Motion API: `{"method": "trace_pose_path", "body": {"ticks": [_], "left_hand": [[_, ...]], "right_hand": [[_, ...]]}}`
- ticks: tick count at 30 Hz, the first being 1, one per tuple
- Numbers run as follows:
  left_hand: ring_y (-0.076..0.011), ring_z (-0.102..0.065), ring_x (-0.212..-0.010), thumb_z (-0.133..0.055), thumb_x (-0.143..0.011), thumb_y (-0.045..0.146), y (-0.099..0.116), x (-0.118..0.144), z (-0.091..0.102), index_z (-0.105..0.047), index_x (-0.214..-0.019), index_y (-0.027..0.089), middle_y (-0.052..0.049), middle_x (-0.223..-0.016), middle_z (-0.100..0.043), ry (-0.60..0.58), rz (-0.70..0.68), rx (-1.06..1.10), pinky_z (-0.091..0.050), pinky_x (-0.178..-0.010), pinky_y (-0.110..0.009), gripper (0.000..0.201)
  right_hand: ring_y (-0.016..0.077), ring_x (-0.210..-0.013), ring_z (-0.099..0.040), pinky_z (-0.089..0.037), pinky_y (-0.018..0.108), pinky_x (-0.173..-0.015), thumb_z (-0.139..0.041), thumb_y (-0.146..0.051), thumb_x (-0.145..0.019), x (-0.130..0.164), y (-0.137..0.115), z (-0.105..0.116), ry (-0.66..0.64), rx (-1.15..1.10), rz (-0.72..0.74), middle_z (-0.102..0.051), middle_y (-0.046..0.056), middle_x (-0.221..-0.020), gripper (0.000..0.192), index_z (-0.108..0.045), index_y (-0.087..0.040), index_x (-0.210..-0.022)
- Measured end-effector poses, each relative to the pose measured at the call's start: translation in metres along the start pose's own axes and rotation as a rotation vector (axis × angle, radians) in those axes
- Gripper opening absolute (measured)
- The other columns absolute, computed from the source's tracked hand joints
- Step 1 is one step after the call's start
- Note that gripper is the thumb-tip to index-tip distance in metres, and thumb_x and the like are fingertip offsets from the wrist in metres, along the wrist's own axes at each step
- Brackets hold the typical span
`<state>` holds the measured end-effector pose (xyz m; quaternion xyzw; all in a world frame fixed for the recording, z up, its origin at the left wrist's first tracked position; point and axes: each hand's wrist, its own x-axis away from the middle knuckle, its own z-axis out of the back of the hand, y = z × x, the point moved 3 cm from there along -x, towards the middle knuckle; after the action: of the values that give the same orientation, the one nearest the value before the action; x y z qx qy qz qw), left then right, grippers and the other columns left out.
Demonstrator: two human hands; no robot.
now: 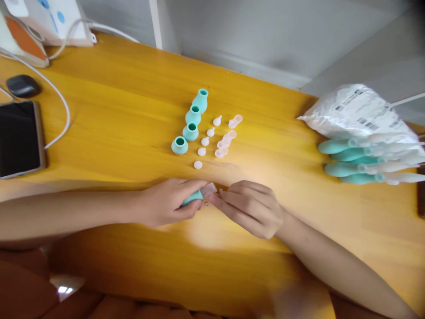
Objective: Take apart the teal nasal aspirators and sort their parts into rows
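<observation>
My left hand [169,201] is closed around a teal squeeze bulb [192,197], with a translucent collar piece [209,189] sticking out of its mouth. At that collar's end, the fingers of my right hand [255,208] are pinched together, and whatever small part they hold is mostly hidden. Beyond my hands stands a slanting row of several teal bulbs, the nearest bulb [179,145] with its open mouth upward. Beside them runs a line of small white drop-shaped pieces [205,141]. Further right lie several translucent collar pieces [224,142], some touching each other.
Several assembled teal bulb syringes [343,169] with whitish nozzles lie at right, against a white plastic parcel [360,110]. At left are a phone or tablet [21,137], a black mouse [23,85] and a white cable [63,95]. A grey partition [239,35] borders the wooden table [116,115].
</observation>
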<state>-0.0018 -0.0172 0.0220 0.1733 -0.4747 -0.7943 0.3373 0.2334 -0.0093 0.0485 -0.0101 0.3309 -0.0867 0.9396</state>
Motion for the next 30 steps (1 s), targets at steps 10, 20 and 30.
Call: {"method": "trace_pose_path", "body": {"ticks": [10, 20, 30], "left_hand": [[-0.0218, -0.080, -0.096, -0.051, -0.111, 0.031, 0.000, 0.003, -0.003, -0.062, -0.136, 0.021, -0.007, -0.116, -0.083, 0.022, 0.022, -0.069, -0.059, -0.085, -0.032, 0.030], [-0.0211, -0.079, -0.105, -0.057, -0.108, 0.024, 0.000, 0.004, 0.001, -0.065, -0.141, 0.021, -0.007, -0.121, -0.082, 0.137, -0.050, -0.061, -0.063, -0.097, -0.032, 0.035], [-0.0222, -0.083, -0.106, -0.069, -0.107, 0.028, -0.003, 0.006, -0.003, -0.043, -0.146, 0.023, -0.009, -0.121, -0.085, 0.068, -0.108, 0.148, -0.061, -0.093, -0.034, 0.047]], "right_hand": [[0.0183, -0.089, -0.078, -0.068, 0.032, -0.073, -0.056, -0.010, -0.112, 0.004, -0.004, -0.011, -0.010, -0.223, -0.158, -0.082, 0.008, -0.102, 0.020, -0.074, -0.013, -0.120], [0.0185, -0.079, -0.069, -0.049, 0.035, -0.061, -0.066, -0.011, -0.107, 0.012, 0.004, -0.018, -0.074, -0.064, -0.116, -0.080, 0.008, -0.097, 0.010, -0.073, -0.013, -0.114], [0.0192, -0.087, -0.080, -0.065, 0.032, -0.072, -0.060, -0.024, -0.118, 0.007, 0.002, -0.015, -0.060, -0.302, -0.234, -0.084, 0.008, -0.109, 0.034, -0.063, -0.020, -0.152]]}}
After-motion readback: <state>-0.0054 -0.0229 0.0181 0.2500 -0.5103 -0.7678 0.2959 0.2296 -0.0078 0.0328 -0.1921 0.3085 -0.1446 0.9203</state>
